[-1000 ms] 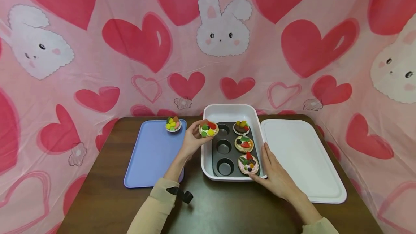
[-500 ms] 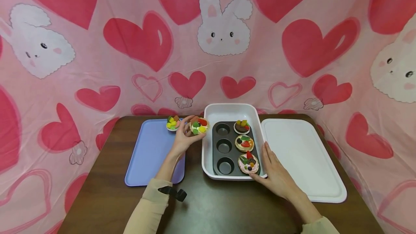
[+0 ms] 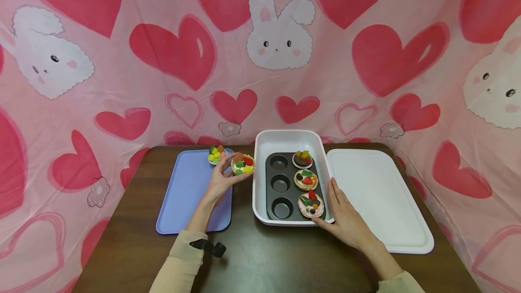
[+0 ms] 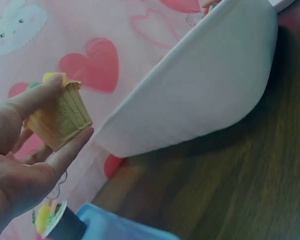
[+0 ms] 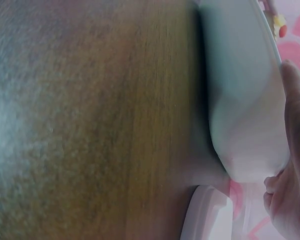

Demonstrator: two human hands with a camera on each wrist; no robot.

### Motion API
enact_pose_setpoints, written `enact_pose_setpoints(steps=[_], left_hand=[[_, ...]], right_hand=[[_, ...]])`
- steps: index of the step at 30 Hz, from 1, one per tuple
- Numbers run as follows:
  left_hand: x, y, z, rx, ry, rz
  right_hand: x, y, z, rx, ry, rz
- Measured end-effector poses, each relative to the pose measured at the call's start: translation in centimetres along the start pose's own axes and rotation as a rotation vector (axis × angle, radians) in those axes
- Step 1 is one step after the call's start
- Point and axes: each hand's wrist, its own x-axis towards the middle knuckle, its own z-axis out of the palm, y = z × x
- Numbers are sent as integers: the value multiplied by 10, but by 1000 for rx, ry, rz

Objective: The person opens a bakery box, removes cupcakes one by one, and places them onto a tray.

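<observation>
In the head view my left hand [image 3: 217, 185] pinches a fruit tart [image 3: 243, 165] between thumb and fingers, over the gap between the blue tray and the white tub [image 3: 281, 223]. The left wrist view shows the tart's tan, ridged crust [image 4: 60, 120] gripped from both sides, clear of the table. My right hand [image 3: 348, 223] lies along the tub's right wall, fingers straight and thumb at the front rim. A dark muffin tin [image 3: 291, 196] sits in the tub. Its right column carries a chocolate cupcake [image 3: 302, 161], another fruit tart [image 3: 306, 180] and a pink-cream one [image 3: 311, 205]; the left column's cups are bare.
Left of the tub lies the blue tray [image 3: 183, 202], with a fruit-topped cup [image 3: 215, 155] at its far right corner. A white lid-like tray [image 3: 378, 202] lies to the right. Beneath all is a brown wooden table [image 3: 268, 261]; a pink curtain [image 3: 281, 85] hangs behind.
My left hand has moved left with the fruit tart, from over the tin's far left cup to beside the blue tray. The right hand has stayed on the tub.
</observation>
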Motion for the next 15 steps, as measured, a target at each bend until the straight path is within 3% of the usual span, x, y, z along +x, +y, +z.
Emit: enact_pose_setpoints(steps=[7, 15], left_hand=[[-5, -4, -21, -56, 59, -10], [-11, -3, -52, -7, 175, -66]], right_hand=[[1, 0, 1, 1, 7, -5], [0, -1, -1, 5, 7, -6]])
